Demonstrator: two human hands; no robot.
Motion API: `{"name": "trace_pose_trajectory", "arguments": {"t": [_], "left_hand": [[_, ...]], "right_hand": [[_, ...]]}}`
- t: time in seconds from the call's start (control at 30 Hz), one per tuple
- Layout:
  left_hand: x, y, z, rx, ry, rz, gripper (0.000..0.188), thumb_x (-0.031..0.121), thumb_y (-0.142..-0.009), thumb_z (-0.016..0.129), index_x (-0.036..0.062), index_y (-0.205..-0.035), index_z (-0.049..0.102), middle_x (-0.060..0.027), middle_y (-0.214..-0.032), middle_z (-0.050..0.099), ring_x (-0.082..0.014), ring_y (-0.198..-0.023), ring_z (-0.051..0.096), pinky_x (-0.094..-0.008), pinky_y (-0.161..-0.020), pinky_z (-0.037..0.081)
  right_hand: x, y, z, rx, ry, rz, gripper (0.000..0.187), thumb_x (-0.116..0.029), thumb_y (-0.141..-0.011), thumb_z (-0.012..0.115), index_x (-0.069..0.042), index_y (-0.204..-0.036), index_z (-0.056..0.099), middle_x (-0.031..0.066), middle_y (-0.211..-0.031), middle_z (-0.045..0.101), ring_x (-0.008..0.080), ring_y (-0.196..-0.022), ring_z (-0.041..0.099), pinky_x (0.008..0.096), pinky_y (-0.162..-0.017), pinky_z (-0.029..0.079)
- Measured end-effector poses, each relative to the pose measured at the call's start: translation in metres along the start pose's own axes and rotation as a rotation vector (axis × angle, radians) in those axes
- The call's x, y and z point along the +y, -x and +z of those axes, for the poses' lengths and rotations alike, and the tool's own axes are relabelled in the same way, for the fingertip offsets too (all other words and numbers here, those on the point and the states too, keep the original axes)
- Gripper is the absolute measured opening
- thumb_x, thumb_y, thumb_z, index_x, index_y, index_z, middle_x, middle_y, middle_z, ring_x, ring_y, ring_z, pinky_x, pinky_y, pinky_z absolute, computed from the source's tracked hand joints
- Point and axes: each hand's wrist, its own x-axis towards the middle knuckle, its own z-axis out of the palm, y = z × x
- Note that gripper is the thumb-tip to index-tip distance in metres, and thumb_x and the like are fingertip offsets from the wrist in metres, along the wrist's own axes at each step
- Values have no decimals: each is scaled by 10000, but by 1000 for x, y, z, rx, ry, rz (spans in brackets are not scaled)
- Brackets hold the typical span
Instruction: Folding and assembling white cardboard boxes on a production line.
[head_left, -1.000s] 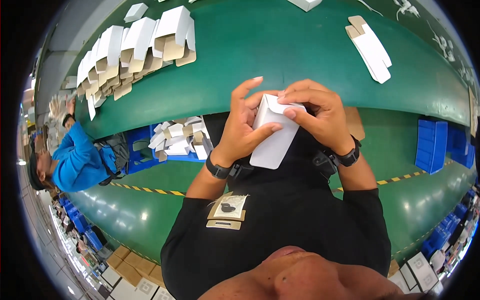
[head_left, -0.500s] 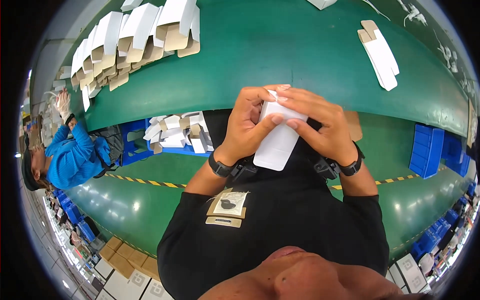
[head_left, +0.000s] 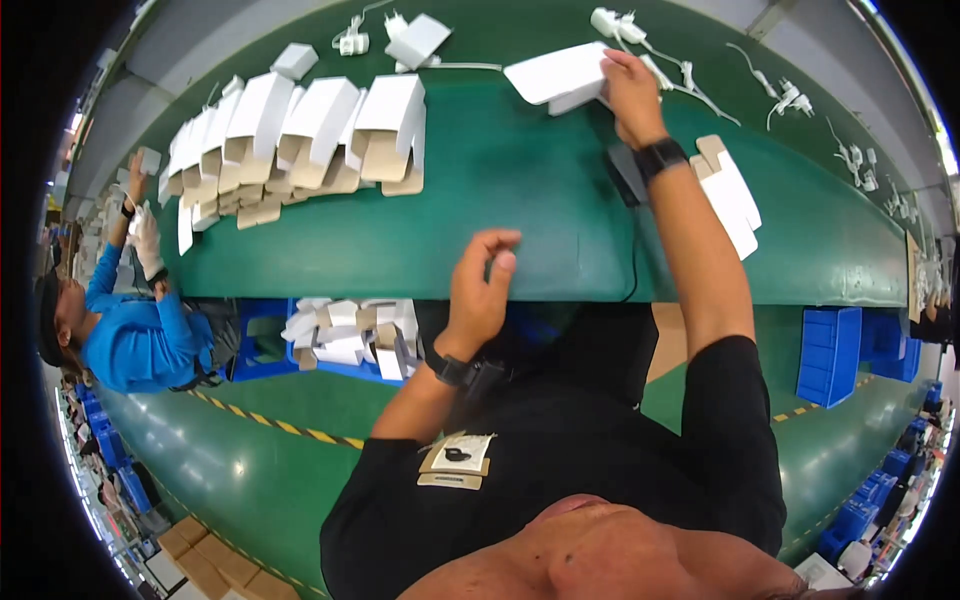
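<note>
Over the far middle part of the green table, my right hand [head_left: 634,98] grips a white cardboard box [head_left: 558,72] by its right end. Its white face is tilted toward me, and my hand hides part of that end. My left hand [head_left: 480,292] hovers by the table's near edge with nothing in it, thumb and forefinger apart and the other fingers loosely curled. To the right of my right forearm, a flattened white carton [head_left: 728,205] with brown flaps lies on the table.
Rows of open white boxes [head_left: 300,130] stand at the left. White chargers with cables [head_left: 790,98] lie along the far strip. A blue bin of cartons [head_left: 350,340] sits below the table edge, blue crates [head_left: 830,350] at right. A person in blue [head_left: 145,340] works at left.
The white box has gone from both hands near my chest to the far side of the table in my right hand. My left hand has let go of it and dropped slightly.
</note>
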Motion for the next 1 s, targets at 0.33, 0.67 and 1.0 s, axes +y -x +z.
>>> {"name": "trace_pose_trajectory", "arguments": {"t": [0.33, 0.67, 1.0], "left_hand": [[13, 6, -23, -95, -100, 106, 216, 196, -951, 620, 21, -1073, 651, -134, -1053, 680, -293, -985, 644, -366, -905, 488], [8, 6, -17, -145, -52, 46, 153, 145, -949, 630, 22, -1033, 663, -107, -982, 697, -235, -913, 666, -332, -838, 516], [5, 3, -10, -179, -55, -3, 129, 111, -1001, 577, 7, -1026, 648, -85, -1008, 692, -147, -967, 633, -283, -878, 492]], "right_hand": [[2, 43, -47, 225, 886, -249, 270, -218, -865, 679, -1, -1023, 657, 200, -1082, 665, 315, -952, 633, 410, -821, 504], [-22, 55, -38, -212, 790, -488, 341, -225, -934, 652, -44, -1223, 653, 198, -1247, 644, 338, -1169, 607, 399, -981, 486], [-15, 177, -187, 72, 1614, -146, 273, -274, -927, 599, -48, -1073, 644, 146, -1113, 685, 332, -1091, 635, 541, -1028, 411]]}}
